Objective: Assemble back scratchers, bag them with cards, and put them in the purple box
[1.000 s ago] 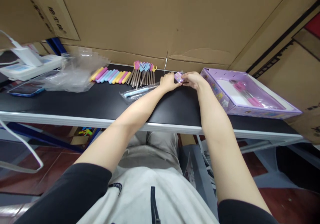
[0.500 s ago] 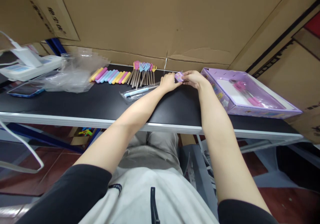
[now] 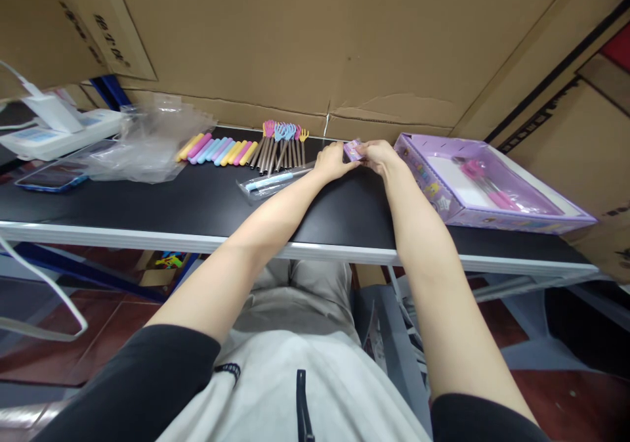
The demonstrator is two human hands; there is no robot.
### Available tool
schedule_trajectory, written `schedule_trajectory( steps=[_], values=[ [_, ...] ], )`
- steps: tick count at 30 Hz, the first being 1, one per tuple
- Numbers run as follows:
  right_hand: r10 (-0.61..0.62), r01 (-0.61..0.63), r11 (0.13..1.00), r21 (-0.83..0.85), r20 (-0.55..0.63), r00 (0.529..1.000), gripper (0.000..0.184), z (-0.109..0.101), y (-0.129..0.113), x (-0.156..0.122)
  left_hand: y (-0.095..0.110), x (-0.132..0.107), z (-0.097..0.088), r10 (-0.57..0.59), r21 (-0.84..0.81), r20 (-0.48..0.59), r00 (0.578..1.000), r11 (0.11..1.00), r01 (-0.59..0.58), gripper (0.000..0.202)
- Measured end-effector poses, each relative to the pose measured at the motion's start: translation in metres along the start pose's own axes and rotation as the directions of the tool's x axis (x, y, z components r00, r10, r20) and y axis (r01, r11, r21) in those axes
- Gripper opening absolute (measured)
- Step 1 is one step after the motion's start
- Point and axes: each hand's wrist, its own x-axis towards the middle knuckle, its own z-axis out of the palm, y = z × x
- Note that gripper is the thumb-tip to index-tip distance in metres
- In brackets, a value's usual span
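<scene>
A small purple printed card (image 3: 352,150) sits between my two hands at the back of the black table. My right hand (image 3: 380,155) is closed, its fingertips pinching the card's right side. On the other side, my left hand (image 3: 333,162) closes over the end of a clear plastic bag (image 3: 253,191), its thumb reaching to the card's lower edge. Inside the bag lies a stick with a light blue handle (image 3: 270,181), which slants down to the left. The stick's far end is hidden by my left hand. Whether the card is joined to the bag I cannot tell.
Several claw-headed metal sticks (image 3: 280,146) lie beside a row of coloured handles (image 3: 216,151). Farther left are empty clear bags (image 3: 147,146), a phone (image 3: 52,176) and a white power strip (image 3: 93,127). A purple box (image 3: 522,221) on the right holds pink bagged pieces.
My right hand has shifted slightly left, and its fingers have closed more tightly on the card's right side. The left hand stays almost where it was.
</scene>
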Motion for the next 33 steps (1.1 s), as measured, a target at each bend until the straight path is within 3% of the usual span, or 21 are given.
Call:
schedule_trajectory(
  steps=[9, 14, 24, 33],
  values=[
    [0.003, -0.001, 1.000, -0.025, 0.078, 0.997, 0.035, -0.005, 0.000, 0.000, -0.002, 0.001, 0.002, 0.011, 0.024, -0.006, 1.000, 1.000, -0.011, 0.061],
    [0.019, -0.019, 1.000, -0.002, 0.116, 0.993, 0.023, -0.009, 0.000, 0.000, -0.002, 0.002, 0.004, 0.007, 0.010, -0.014, 1.000, 1.000, -0.007, 0.056],
    [-0.012, 0.011, 1.000, 0.019, 0.055, 0.998, 0.032, -0.004, 0.000, 0.001, -0.003, 0.002, 0.004, 0.022, -0.015, -0.024, 0.999, 1.000, -0.023, 0.058],
    [-0.099, 0.111, 0.979, -0.170, 0.082, 0.992, 0.039, -0.011, -0.001, -0.003, -0.004, 0.003, 0.004, 0.062, -0.030, -0.016, 0.998, 0.998, -0.062, 0.055]
  ],
)
